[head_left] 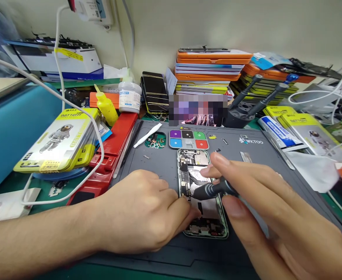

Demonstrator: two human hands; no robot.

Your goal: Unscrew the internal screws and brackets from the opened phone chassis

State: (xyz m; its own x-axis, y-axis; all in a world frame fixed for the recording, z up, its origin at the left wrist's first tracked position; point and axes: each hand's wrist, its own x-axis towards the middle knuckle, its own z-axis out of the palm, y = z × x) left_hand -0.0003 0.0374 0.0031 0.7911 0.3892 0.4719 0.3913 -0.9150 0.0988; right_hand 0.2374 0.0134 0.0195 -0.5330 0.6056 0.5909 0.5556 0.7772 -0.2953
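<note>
An opened phone [208, 208] with a pale green frame lies on the grey mat, its circuit boards and internal parts exposed. My left hand [147, 210] rests over its left edge with fingers curled together. Whatever is between those fingertips is hidden. From the right, my right hand [270, 206] holds a dark screwdriver [208, 190] with grey rings, tilted nearly flat over the middle of the phone. Its thumb and fingers are around the handle. The screwdriver's tip is near my left fingertips and cannot be made out.
Above the phone is a coloured screw tray [188, 139]. A white spudger [147, 136] lies left of it. Battery boxes [58, 140], a red tool [112, 146] and a yellow bottle [106, 105] stand left. A dark tool holder [241, 112] and stacked boxes [208, 72] stand behind.
</note>
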